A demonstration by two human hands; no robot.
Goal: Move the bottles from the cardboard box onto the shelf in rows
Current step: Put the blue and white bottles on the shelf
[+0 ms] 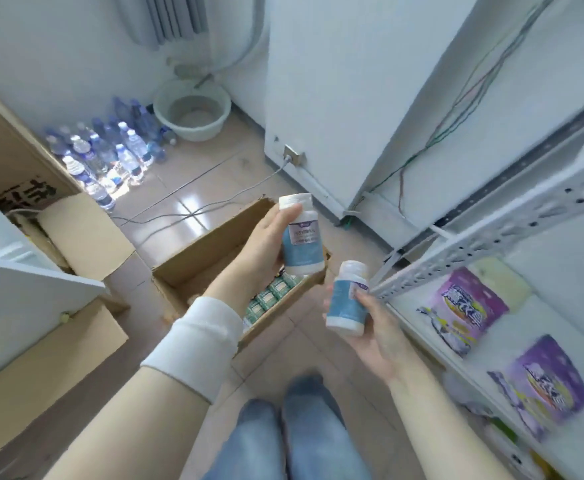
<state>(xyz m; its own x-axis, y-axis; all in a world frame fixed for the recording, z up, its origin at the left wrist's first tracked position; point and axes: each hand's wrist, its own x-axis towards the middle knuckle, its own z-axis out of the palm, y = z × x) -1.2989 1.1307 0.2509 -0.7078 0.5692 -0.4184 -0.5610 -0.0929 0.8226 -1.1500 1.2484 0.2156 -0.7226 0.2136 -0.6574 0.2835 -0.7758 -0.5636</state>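
An open cardboard box (200,251) sits on the floor in the middle, with several green-labelled packs (269,297) showing inside. My left hand (259,247) grips a white bottle with a blue label (301,237) above the box. My right hand (373,327) grips a second, similar white bottle (347,299) just right of the box, close to the front rail of the white metal shelf (470,244). Both bottles stand roughly upright in my hands.
Purple snack bags (463,306) lie on the lower shelf board at right. More cardboard boxes (41,362) crowd the left side. Several water bottles (107,154) and a pale basin (193,112) stand on the floor at the back. A cable (186,213) crosses the tiles.
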